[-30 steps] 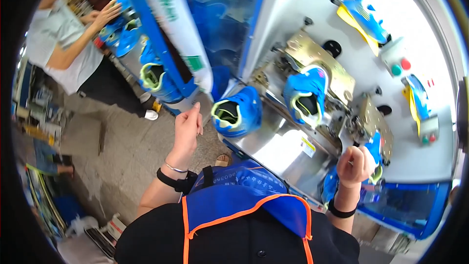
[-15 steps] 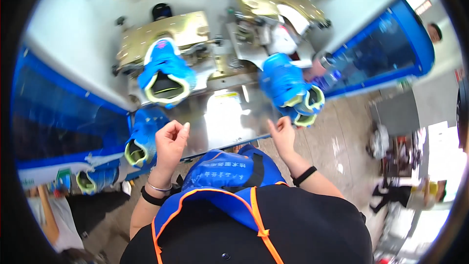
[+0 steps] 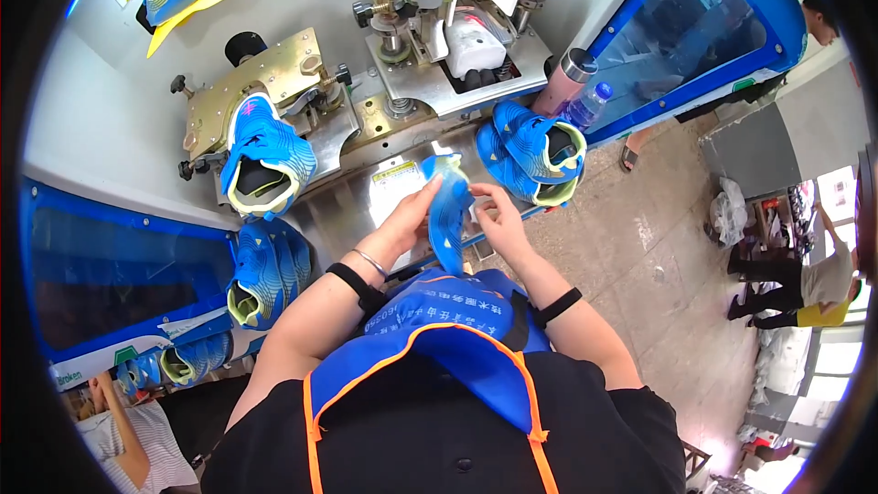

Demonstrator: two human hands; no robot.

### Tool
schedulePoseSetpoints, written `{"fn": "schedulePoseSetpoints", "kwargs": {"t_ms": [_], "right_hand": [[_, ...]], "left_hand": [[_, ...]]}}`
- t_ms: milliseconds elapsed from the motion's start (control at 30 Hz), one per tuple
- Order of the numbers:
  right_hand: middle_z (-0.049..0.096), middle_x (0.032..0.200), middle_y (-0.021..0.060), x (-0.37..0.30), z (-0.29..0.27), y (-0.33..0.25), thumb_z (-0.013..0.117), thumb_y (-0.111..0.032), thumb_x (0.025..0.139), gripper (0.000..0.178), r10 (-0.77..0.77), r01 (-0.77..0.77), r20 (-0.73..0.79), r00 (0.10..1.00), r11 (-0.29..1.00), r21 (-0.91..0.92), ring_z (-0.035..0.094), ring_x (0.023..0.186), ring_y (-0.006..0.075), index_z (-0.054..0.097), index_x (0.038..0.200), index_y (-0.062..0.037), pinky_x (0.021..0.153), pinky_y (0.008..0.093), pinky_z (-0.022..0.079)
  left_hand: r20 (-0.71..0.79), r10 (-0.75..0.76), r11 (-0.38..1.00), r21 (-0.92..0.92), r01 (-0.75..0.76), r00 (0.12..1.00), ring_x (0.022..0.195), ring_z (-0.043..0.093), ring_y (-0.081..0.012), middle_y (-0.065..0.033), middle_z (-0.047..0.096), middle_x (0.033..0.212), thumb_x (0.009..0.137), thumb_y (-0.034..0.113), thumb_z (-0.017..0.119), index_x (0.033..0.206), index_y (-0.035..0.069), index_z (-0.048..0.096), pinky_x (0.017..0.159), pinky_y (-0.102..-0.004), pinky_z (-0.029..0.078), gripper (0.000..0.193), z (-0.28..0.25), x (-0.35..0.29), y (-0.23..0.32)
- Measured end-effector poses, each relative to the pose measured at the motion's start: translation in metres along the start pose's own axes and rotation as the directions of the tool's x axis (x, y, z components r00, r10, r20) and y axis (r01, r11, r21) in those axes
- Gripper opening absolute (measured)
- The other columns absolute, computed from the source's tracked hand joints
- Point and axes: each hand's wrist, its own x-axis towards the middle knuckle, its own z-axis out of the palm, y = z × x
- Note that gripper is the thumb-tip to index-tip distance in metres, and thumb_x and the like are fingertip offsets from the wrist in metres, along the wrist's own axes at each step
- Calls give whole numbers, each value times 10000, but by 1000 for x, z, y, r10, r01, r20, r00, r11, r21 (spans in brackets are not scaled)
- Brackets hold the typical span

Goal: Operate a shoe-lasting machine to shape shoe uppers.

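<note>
A blue shoe upper (image 3: 447, 220) with a pale collar hangs in front of my apron, held between both hands. My left hand (image 3: 409, 217) is closed around its left side, thumb near the collar. At the opposite edge, my right hand (image 3: 501, 222) has curled fingers pinching the upper. Beyond my right hand lies a small pile of blue shoe uppers (image 3: 530, 151) with pale green linings. Another blue upper (image 3: 265, 160) sits on the left machine station, its opening toward me. Several more uppers (image 3: 265, 274) stand together at the left end of the metal ledge.
Brass-plated clamps (image 3: 251, 87) form the left station; the right station (image 3: 439, 37) carries a white shoe form (image 3: 473, 41). A pink flask (image 3: 565, 80) and a plastic bottle (image 3: 588, 105) stand beside the blue-framed side panel (image 3: 704, 27). Other people are at the left and right edges.
Both hands, curled and apart with no upper in them before, have come together over the ledge and now hold a blue shoe upper. The view has shifted slightly.
</note>
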Motion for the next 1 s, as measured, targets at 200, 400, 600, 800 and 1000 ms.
{"fn": "schedulePoseSetpoints", "kwargs": {"t_ms": [200, 400, 600, 800, 1000], "right_hand": [[603, 1202, 12, 9, -22, -44, 549, -40, 899, 312, 280, -286, 71, 957, 883, 372, 580, 926, 98, 583, 1205, -87, 780, 249, 477], [665, 1034, 5, 19, -42, -96, 515, -167, 996, 209, 255, -277, 110, 961, 903, 327, 528, 714, 37, 625, 1123, -42, 621, 188, 439], [664, 877, 55, 18, 21, -151, 715, -327, 885, 358, 208, -311, 314, 926, 894, 322, 635, 676, 152, 624, 1035, -15, 592, 278, 491], [592, 858, 107, 4, 50, -195, 748, -216, 802, 294, -341, 550, 722, 602, 833, -64, 629, 774, 297, 604, 1020, -81, 637, 403, 502], [518, 872, 34, -10, 106, -226, 633, -132, 797, 211, -530, 911, 824, 201, 410, 42, 620, 766, 171, 573, 998, -107, 541, 309, 523]], "left_hand": [[99, 238, 956, -198, -216, 966, 1094, 643, -201, -84, 652, 1210, 1012, 312, 527, 1314, 60, 551, 983, -408, 503, 394, 3, -25, 22], [102, 357, 924, 109, -367, 929, 1192, 574, -183, -63, 595, 1311, 991, 201, 577, 1402, 84, 501, 1046, -373, 437, 434, 12, -73, 24], [402, 609, 66, 833, -549, 684, 1141, 605, -329, -181, 619, 1229, 837, 229, 741, 1280, 95, 594, 968, -394, 478, 486, 12, -129, 1], [56, 292, 878, 380, -291, 955, 1096, 631, -201, -138, 629, 1241, 908, 149, 698, 1322, -9, 523, 953, -352, 511, 477, -49, -247, -16], [-459, 502, 800, -74, -595, 733, 1058, 646, -227, -120, 568, 1256, 894, 182, 701, 1419, 46, 334, 760, -366, 618, 655, -50, -294, -52]]}}
